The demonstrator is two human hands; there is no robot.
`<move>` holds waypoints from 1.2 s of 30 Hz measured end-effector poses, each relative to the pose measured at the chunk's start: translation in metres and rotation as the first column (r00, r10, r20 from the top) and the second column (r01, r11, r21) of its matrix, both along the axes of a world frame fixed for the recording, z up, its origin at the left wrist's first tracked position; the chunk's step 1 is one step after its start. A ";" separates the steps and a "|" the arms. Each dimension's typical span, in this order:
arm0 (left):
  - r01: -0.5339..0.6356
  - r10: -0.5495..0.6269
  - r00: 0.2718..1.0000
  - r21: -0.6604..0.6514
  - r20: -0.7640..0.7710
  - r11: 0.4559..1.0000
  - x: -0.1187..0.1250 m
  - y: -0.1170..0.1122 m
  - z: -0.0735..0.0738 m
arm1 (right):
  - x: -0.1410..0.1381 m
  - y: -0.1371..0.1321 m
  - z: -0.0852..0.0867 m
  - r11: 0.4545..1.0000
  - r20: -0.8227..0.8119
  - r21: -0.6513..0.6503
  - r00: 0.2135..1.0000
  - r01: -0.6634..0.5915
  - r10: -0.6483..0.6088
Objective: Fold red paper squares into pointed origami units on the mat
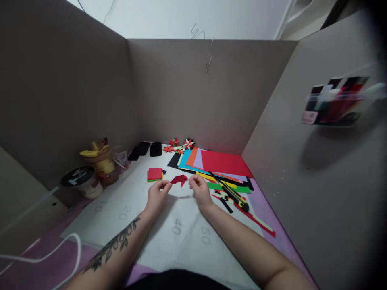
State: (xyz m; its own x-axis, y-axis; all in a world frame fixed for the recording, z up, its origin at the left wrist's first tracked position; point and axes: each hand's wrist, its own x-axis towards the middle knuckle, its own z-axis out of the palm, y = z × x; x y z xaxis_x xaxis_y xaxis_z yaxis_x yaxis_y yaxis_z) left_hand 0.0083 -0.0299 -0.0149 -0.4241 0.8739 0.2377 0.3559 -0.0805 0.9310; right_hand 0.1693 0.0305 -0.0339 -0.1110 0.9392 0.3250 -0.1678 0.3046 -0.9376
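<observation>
A small folded piece of red paper [179, 179] is held just above the white mat [169, 237]. My left hand [156, 196] pinches its left end with curled fingers. My right hand [199, 190] is curled at its right side, fingertips close to the paper; whether they touch it I cannot tell. A small stack of square papers with a red sheet on top [155, 174] lies just beyond my left hand.
Coloured paper sheets [223, 163] fan out at the back right, with a yellow-black utility knife [232, 195] and paper strips [256, 221] beside them. Folded paper stars [181, 146], two black phones [148, 149] and jars [101, 163] stand behind. Cardboard walls surround the table.
</observation>
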 end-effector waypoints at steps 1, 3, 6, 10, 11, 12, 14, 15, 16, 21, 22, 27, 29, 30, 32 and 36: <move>0.001 -0.001 1.000 0.016 -0.030 1.000 0.000 -0.001 0.001 | 0.001 -0.002 0.001 0.999 0.022 0.028 1.000 -0.020 0.019; 0.017 -0.014 0.997 0.038 -0.079 0.999 0.001 -0.002 0.002 | 0.001 -0.005 0.002 0.997 0.056 0.062 0.997 -0.048 0.045; 0.037 -0.030 0.991 0.049 -0.131 0.998 0.002 -0.005 0.003 | 0.001 -0.006 0.002 0.995 0.079 0.076 0.995 -0.067 0.061; 0.032 -0.022 0.987 0.060 -0.162 0.998 0.002 -0.006 0.004 | 0.001 -0.005 0.000 0.994 0.067 0.061 0.994 -0.091 0.087; 0.035 -0.024 0.986 0.064 -0.167 0.997 0.002 -0.005 0.004 | 0.001 -0.005 0.000 0.993 0.063 0.053 0.993 -0.103 0.100; 0.038 -0.026 0.985 0.068 -0.170 0.997 0.002 -0.005 0.004 | 0.001 -0.005 0.000 0.992 0.058 0.044 0.992 -0.116 0.113; 0.039 -0.026 0.985 0.074 -0.171 0.997 0.002 -0.005 0.003 | 0.001 -0.005 0.000 0.990 0.041 0.025 0.990 -0.138 0.137; 0.039 -0.026 0.986 0.076 -0.168 0.996 0.002 -0.005 0.002 | 0.001 -0.005 0.000 0.989 0.029 0.015 0.989 -0.145 0.144; 0.039 -0.026 0.987 0.079 -0.160 0.996 0.002 -0.005 0.002 | 0.001 -0.005 0.000 0.989 0.017 0.007 0.989 -0.148 0.148; 0.037 -0.025 0.991 0.090 -0.132 0.995 0.001 -0.005 0.000 | 0.001 -0.005 0.000 0.991 -0.028 -0.016 0.990 -0.136 0.135; 0.039 -0.026 0.989 0.090 -0.143 0.995 0.001 -0.005 0.000 | 0.001 -0.005 0.001 0.990 -0.026 -0.015 0.990 -0.139 0.138; 0.063 -0.041 0.979 0.102 -0.200 0.993 0.001 -0.006 0.001 | 0.001 -0.005 -0.001 0.983 -0.026 -0.027 0.983 -0.183 0.182; 0.067 -0.041 0.977 0.115 -0.211 0.991 0.001 -0.006 0.001 | 0.000 -0.005 -0.003 0.972 -0.036 -0.068 0.974 -0.224 0.222; 0.068 -0.041 0.976 0.122 -0.215 0.990 0.001 -0.006 0.001 | 0.000 -0.005 -0.004 0.963 -0.047 -0.103 0.968 -0.249 0.246; 0.071 -0.042 0.976 0.131 -0.213 0.989 0.002 -0.007 0.002 | -0.002 -0.005 -0.006 0.938 -0.087 -0.191 0.957 -0.289 0.277; 0.096 -0.086 0.989 0.080 -0.120 0.992 0.005 -0.010 0.006 | -0.004 -0.005 -0.008 0.935 -0.091 -0.253 0.968 -0.250 0.234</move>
